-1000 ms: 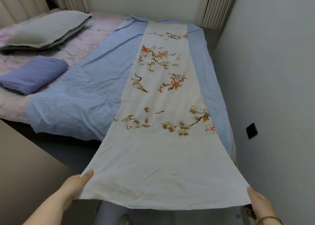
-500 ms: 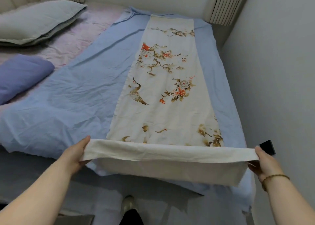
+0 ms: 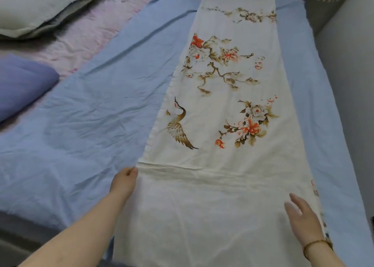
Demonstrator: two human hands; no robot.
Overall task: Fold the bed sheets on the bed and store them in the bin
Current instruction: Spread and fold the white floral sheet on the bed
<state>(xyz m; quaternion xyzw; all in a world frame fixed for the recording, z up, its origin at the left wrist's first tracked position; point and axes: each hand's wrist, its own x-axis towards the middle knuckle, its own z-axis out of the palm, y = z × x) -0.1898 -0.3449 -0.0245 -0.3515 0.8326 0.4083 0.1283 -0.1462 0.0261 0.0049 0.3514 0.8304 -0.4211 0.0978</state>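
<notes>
A long cream sheet [image 3: 228, 96] printed with flowers and a crane lies folded in a narrow strip along the right side of the bed, on top of a spread light-blue sheet [image 3: 97, 113]. Its near end is turned over onto itself, plain side up, with the folded edge running across level with my left hand [image 3: 124, 182]. That hand pinches the left corner of the turned-over end. My right hand [image 3: 302, 222] hovers or rests with straight fingers on the plain fabric near its right edge; a bead bracelet is on that wrist. No bin is in view.
A folded purple-blue sheet [image 3: 24, 84] lies at the left on the pink patterned bedding [image 3: 85, 34]. A grey pillow [image 3: 36, 5] sits at the top left. A grey wall [image 3: 348, 80] runs close along the bed's right side.
Both hands carried the sheet's near end up from over the floor and laid it forward onto the strip. My right hand has let go of its corner; the view moved closer over the bed.
</notes>
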